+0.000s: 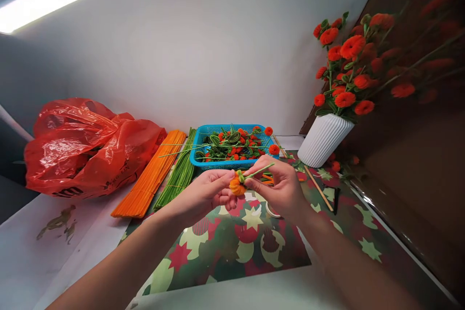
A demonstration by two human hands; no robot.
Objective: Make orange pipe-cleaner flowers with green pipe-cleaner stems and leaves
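Observation:
An orange pipe-cleaner flower (237,186) with a green base and a green stem is held up between my two hands, above the table. My left hand (214,189) pinches the orange bloom from the left, thumb on top and the other fingers curled beneath. From the right, my right hand (278,181) grips the green part at the base between thumb and forefinger, and the stem points up to the right. Just behind my hands stands a blue plastic basket (193,147) holding many small red-orange flowers and green leaves on stems.
Left of the basket lie bundles of green pipe cleaners (178,179) and orange pipe cleaners (145,179), beside a red plastic bag (87,150). A white ribbed vase (323,140) of orange flowers (352,47) stands right. A thin wooden stick (318,189) lies on the patterned mat (232,261).

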